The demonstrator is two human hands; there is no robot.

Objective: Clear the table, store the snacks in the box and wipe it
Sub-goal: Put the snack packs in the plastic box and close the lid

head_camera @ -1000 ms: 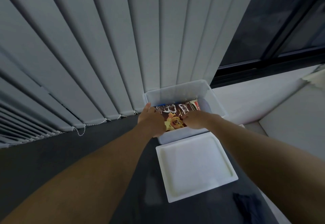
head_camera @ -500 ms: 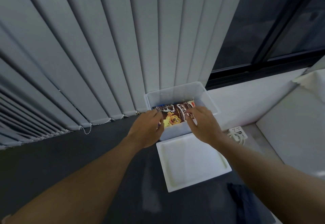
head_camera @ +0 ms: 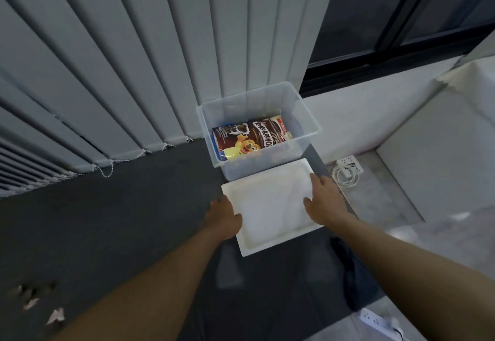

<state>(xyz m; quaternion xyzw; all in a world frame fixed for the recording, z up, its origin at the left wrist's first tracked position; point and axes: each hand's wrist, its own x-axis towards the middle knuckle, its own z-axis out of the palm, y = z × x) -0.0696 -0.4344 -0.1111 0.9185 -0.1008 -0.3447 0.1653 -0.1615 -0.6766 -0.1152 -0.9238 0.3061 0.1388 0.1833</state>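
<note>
clear plastic box point(head_camera: 308, 115) sat at the far edge of the dark table point(head_camera: 134, 220), against the vertical blinds point(head_camera: 134, 59). koko krunch snack packet point(head_camera: 249, 137) lay flat inside the box, with a blue pack edge showing under it on the left. white lid point(head_camera: 270, 206) lay inner side up on the table, just in front of the box and touching its near wall.

left hand point(head_camera: 222, 217) held the lid's left edge: thumb hooked over the rim, other fingers tucked down out of sight beside it. right hand point(head_camera: 321, 198) was on the lid's right edge, fingers fairly straight along the rim, thumb spread onto the inner face. couldn't tell if it really gripped or only rested there. both forearms reached in from the bottom of the view.

dark cloth point(head_camera: 351, 273) lay bunched on the table near its right edge, near the lid's near right corner. pale scraps point(head_camera: 40, 306) at the table's near left. on the floor to the right, a white power strip point(head_camera: 349, 165) with a coiled cable point(head_camera: 345, 178); a second power strip point(head_camera: 375, 319) at bottom right. dark window point(head_camera: 401, 13) at upper right.
</note>
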